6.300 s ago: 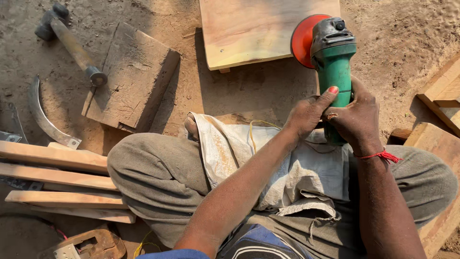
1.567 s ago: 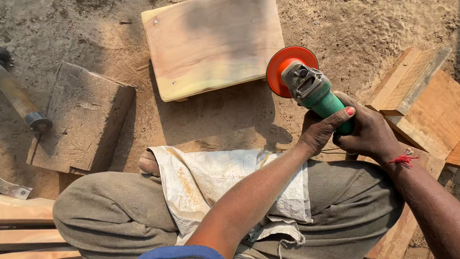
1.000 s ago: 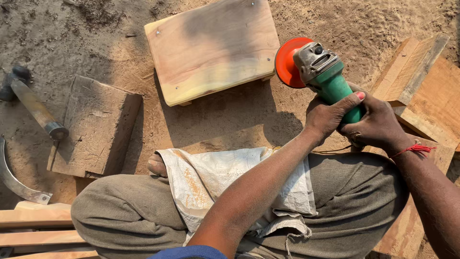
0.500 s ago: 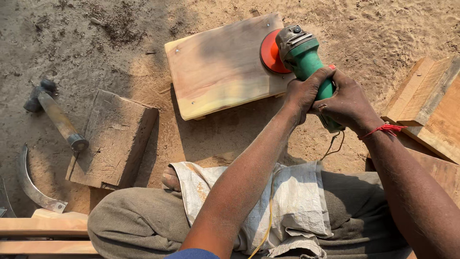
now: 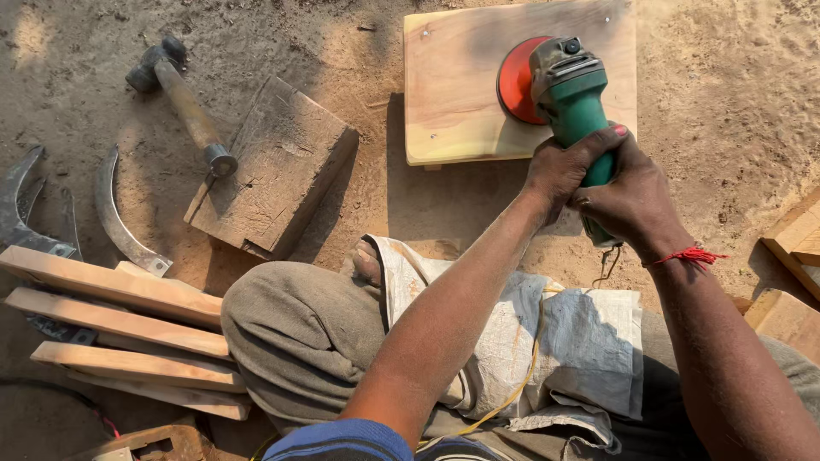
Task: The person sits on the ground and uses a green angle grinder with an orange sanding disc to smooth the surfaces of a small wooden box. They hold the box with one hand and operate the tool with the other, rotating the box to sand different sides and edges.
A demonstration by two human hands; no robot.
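Both my hands grip a green angle grinder (image 5: 574,102) with a grey head and an orange-red sanding disc (image 5: 515,79). My left hand (image 5: 564,166) wraps the body from the left, my right hand (image 5: 635,201), with a red thread at the wrist, holds it from the right and below. The disc lies over a pale wooden board (image 5: 453,94) on the sandy ground ahead of me; whether it touches the wood I cannot tell. My legs are folded, with a whitish sack cloth (image 5: 530,341) over them.
A dark weathered wood block (image 5: 273,166) lies left of the board, a hammer (image 5: 184,102) beside it. Curved metal blades (image 5: 120,218) and a stack of wooden slats (image 5: 120,333) lie at the left. Timber pieces (image 5: 794,248) sit at the right edge.
The grinder moved from beside my lap forward and left until its disc came over the pale board. Both hands kept their hold on it throughout.
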